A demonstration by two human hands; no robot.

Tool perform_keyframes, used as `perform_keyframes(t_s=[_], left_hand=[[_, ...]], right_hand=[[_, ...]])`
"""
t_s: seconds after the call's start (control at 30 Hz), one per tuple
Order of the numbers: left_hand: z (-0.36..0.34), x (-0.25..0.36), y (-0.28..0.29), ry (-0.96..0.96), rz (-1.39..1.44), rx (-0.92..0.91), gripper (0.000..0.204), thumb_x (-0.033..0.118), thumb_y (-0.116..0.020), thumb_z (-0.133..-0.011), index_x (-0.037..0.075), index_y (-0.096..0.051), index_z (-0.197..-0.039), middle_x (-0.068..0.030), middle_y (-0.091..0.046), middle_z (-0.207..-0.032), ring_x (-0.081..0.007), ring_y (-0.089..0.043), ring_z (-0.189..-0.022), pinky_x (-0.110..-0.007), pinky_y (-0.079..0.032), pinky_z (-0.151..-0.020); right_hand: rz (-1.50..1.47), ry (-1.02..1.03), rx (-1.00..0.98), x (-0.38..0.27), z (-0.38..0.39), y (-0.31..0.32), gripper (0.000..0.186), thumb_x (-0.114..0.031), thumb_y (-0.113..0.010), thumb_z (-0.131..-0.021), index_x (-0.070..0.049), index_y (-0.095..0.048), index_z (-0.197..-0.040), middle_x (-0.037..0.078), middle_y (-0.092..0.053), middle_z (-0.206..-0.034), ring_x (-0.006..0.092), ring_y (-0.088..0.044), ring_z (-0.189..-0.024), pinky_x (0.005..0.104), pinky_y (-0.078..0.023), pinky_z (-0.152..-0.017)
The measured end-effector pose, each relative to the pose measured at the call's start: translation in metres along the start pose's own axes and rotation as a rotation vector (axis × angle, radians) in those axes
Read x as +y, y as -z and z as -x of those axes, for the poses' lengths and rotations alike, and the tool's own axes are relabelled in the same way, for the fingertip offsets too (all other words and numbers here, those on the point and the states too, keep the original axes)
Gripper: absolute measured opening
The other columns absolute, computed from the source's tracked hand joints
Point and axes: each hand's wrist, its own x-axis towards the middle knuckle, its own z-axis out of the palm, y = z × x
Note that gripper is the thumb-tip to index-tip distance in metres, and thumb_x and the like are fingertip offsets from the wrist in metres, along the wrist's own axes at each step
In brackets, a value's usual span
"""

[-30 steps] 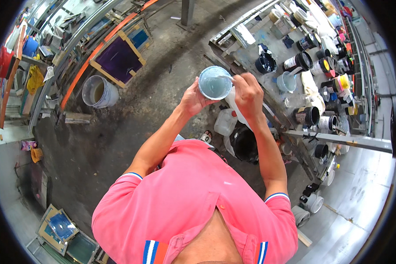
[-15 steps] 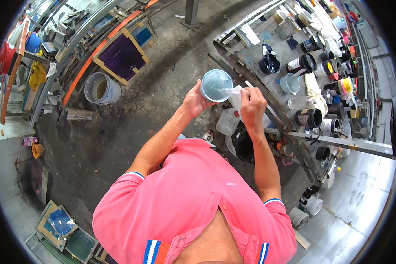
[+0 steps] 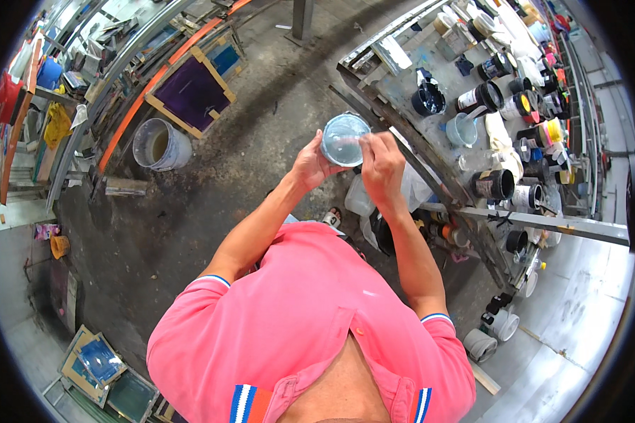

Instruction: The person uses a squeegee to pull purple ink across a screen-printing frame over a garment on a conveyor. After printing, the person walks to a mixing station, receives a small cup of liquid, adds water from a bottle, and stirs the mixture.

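Observation:
My left hand (image 3: 310,166) is wrapped round the left side of a translucent plastic tub (image 3: 345,118), held up above the floor with its open top facing me. Pale, clear-bluish contents lie inside. At the tub's right edge, the pinched fingers of my right hand (image 3: 383,166) grip a whitish translucent stick (image 3: 352,143). Its far end reaches into the tub; the part inside my fingers is hidden, and its exact shape is hard to make out.
A workbench on the right holds several ink pots, including a black pot (image 3: 429,100) and a translucent tub (image 3: 462,130). On the floor at left stand a white bucket (image 3: 183,149) and a framed purple screen (image 3: 190,92). A white jug (image 3: 358,197) sits below my hands.
My right hand has moved left, closer to the tub, taking the stick farther across the opening. My left hand keeps its hold on the tub, nearly in place.

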Motion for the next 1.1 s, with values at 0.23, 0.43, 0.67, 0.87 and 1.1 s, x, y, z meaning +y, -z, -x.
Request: perform_keyframes(t_s=[0.23, 0.43, 0.67, 0.87, 1.1], left_hand=[[0.005, 0.006, -0.008, -0.016, -0.017, 0.021, 0.06, 0.054, -0.026, -0.108, 0.013, -0.044, -0.148, -0.0104, -0.055, -0.145, -0.0294, -0.057, -0.131, -0.053, -0.052, -0.104], [0.001, 0.005, -0.012, -0.015, -0.009, -0.014, 0.061, 0.055, -0.025, -0.108, 0.013, -0.043, -0.149, -0.0107, -0.055, -0.146, -0.0305, -0.057, -0.129, -0.054, -0.051, -0.105], [-0.008, 0.002, 0.003, 0.011, 0.09, -0.067, 0.061, 0.055, -0.024, -0.108, 0.016, -0.048, -0.148, -0.0079, -0.055, -0.147, -0.0278, -0.054, -0.133, -0.055, -0.046, -0.107], [-0.014, 0.01, 0.001, -0.034, 0.032, -0.053, 0.059, 0.054, -0.027, -0.108, 0.014, -0.047, -0.146, -0.0097, -0.057, -0.144, -0.032, -0.059, -0.128, -0.056, -0.053, -0.101], [-0.022, 0.01, -0.009, -0.008, 0.051, -0.09, 0.059, 0.055, -0.03, -0.107, 0.013, -0.049, -0.145, -0.0114, -0.058, -0.143, -0.0333, -0.061, -0.126, -0.057, -0.052, -0.104]], right_hand=[[0.187, 0.024, -0.126, -0.013, 0.006, 0.021, 0.006, -0.004, -0.065, -0.089, -0.003, -0.064, -0.084, 0.013, -0.058, -0.081, 0.0342, -0.062, -0.075, 0.0451, -0.05, -0.066], [0.147, 0.169, -0.001, 0.002, -0.022, 0.004, 0.006, -0.006, -0.067, -0.087, -0.004, -0.062, -0.085, 0.012, -0.057, -0.082, 0.033, -0.061, -0.077, 0.0437, -0.048, -0.062], [0.101, 0.205, -0.06, -0.006, -0.01, 0.001, 0.015, -0.001, -0.064, -0.08, -0.007, -0.066, -0.094, 0.013, -0.061, -0.088, 0.0329, -0.064, -0.086, 0.044, -0.054, -0.069], [0.22, 0.022, 0.004, 0.013, -0.015, 0.015, 0.007, -0.011, -0.067, -0.088, -0.005, -0.064, -0.087, 0.011, -0.059, -0.084, 0.0321, -0.064, -0.082, 0.0442, -0.051, -0.065], [0.132, 0.027, 0.177, 0.017, -0.035, 0.006, 0.007, -0.01, -0.07, -0.087, -0.003, -0.069, -0.09, 0.014, -0.063, -0.085, 0.0345, -0.065, -0.078, 0.0432, -0.052, -0.067]])
